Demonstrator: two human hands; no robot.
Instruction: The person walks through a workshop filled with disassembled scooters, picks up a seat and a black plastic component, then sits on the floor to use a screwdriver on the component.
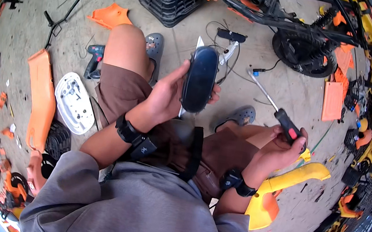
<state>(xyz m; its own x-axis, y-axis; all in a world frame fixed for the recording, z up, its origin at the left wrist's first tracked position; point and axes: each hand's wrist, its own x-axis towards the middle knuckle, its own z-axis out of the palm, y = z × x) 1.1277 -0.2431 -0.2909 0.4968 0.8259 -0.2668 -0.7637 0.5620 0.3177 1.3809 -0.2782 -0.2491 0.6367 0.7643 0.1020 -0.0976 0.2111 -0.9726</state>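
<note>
My left hand point(166, 94) grips a dark oval display unit point(200, 79) with a glossy black face, held upright above my lap. Fingertips wrap its right edge, and the thumb lies along its left side. A thin white piece shows behind its top edge; how it joins is hidden. My right hand point(281, 150) is closed round the black and red handle of a screwdriver point(287, 125). The screwdriver's long metal shaft points up and left, away from the display unit. Near its tip, a cable with a black connector point(263, 70) lies on the floor.
A cordless drill point(94, 59) lies left of my knee, beside a white oval cover point(77, 125) holding small parts. A long orange panel point(40, 96) is farther left. Ahead are a black crate point(166, 0) and vehicle frame with wheel point(299, 54). A yellow panel point(262, 210) lies right.
</note>
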